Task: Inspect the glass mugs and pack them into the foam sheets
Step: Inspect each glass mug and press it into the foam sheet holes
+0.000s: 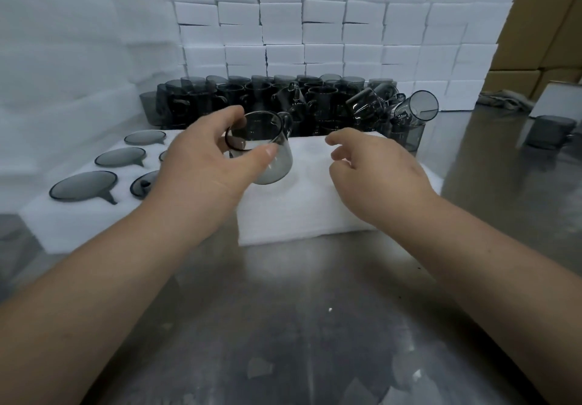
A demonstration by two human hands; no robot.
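The left hand (201,165) holds one smoky glass mug (267,149) in the air above the foam, its fingers (231,115) curled over the far side of the rim and the thumb pressed on the near side, so the mug is pinched by its mouth. It is tilted with the open mouth turned toward the person and the handle pointing away. That hold suits looking down inside and across the wall for flaws, so this is probably the inspecting step. The right hand (378,168) hovers just right of the mug over the white foam slab (299,215), holding nothing, with its fingers loosely bent and apart. It seems ready to take or turn the mug. On the left, the foam sheet (78,222) already has packed mugs (83,185) sunk into cut-outs up to the rims, handles in side notches that stop them turning or knocking together. The slab's own cut-outs are too washed out to tell. The pile (267,96) of unpacked mugs stands at the far edge of the foam, within reach. A lone mug (548,135) sits apart at the far right of the steel worktop (283,310). Stacked foam blocks (315,26) wall the back.
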